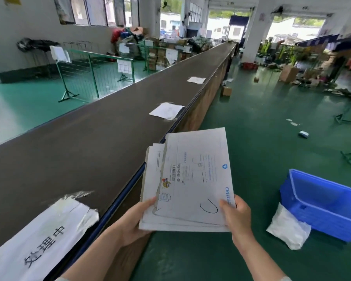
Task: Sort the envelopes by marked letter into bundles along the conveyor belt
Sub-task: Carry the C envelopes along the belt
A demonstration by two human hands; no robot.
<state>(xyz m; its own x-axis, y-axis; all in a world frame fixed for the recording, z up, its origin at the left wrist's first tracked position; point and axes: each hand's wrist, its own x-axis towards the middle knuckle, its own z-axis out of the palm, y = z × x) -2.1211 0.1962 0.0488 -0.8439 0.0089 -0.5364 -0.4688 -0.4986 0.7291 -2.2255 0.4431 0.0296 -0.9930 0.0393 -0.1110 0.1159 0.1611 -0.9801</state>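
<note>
Just right of the conveyor belt [89, 149], left hand [138, 218] and right hand [234, 216] clamp the envelope stack [190, 179] by its near corners, long axis pointing up-belt, nearest bundle [166, 110] ahead-left.

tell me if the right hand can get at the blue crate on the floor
Probably not at once: the right hand grips the stack of envelopes, as does the left hand. Nothing stands between it and the blue crate, though the crate sits low.

Dark conveyor belt [89, 138] carrying papers.
Printed sheet [45, 236] left of the fingers [148, 202]; near envelope bundle [166, 110] beyond them, far envelope bundle [196, 80] farther on.
</note>
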